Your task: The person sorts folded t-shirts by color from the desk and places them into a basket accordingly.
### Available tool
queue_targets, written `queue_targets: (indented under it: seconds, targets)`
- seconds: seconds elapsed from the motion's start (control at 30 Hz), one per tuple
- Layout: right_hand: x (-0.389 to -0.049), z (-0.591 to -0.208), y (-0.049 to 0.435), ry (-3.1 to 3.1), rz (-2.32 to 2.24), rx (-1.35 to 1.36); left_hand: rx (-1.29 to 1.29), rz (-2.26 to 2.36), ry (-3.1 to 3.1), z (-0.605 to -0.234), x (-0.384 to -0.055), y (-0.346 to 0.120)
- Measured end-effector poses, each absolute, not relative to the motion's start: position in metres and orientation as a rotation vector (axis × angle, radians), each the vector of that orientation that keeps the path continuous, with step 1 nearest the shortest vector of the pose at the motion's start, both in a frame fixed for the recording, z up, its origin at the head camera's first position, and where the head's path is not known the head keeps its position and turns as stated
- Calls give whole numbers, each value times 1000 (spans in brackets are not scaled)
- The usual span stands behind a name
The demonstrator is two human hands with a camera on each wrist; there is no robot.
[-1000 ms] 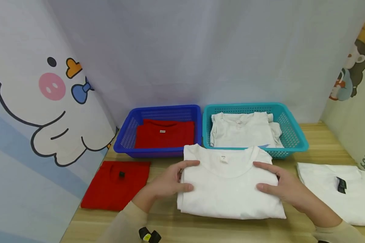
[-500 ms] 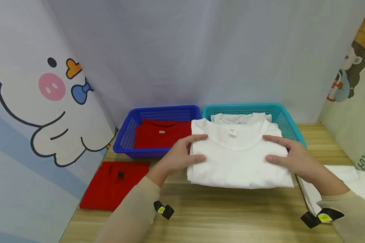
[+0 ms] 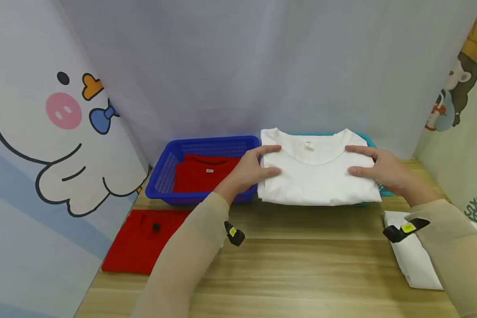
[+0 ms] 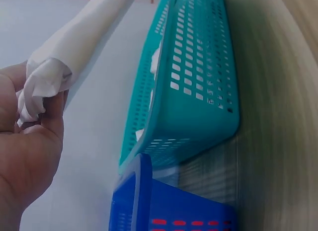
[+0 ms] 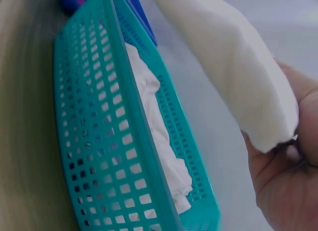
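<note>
A folded white T-shirt (image 3: 318, 176) with a small neck label is held up by its two sides. My left hand (image 3: 252, 170) pinches its left edge, thumb and fingers on either face, and my right hand (image 3: 383, 172) grips the right edge the same way. Both wrist views show the shirt raised above the rim of a teal basket (image 4: 198, 67), apart from it. In the head view the shirt hides most of that basket. White clothing (image 5: 159, 126) lies inside it.
Left of the teal basket stands a blue basket (image 3: 159, 185) with a folded red T-shirt (image 3: 202, 176). Another red T-shirt (image 3: 139, 247) lies on the wooden table (image 3: 302, 269) at left. A folded white T-shirt (image 3: 415, 260) lies at right, partly behind my sleeve. A curtain hangs behind.
Both hands have carried the white T-shirt up and forward, slightly to the right, from in front of the baskets to over the teal one, which it now mostly covers in the head view.
</note>
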State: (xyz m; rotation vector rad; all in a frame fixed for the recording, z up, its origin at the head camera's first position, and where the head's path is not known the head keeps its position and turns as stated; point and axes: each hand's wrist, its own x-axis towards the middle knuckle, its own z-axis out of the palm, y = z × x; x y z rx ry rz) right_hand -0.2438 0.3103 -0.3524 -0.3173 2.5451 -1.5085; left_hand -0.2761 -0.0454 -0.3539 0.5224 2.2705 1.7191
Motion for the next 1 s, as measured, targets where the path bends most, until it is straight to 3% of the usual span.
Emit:
queue_targets:
  seconds: [0.37, 1.0]
  targets:
    - [-289, -349, 320, 2517, -1400, -241, 405, 1756, 2238, -372, -317, -24]
    - [-312, -381, 331, 2596, -1301, -243, 324, 1441, 2555, -394, -335, -4]
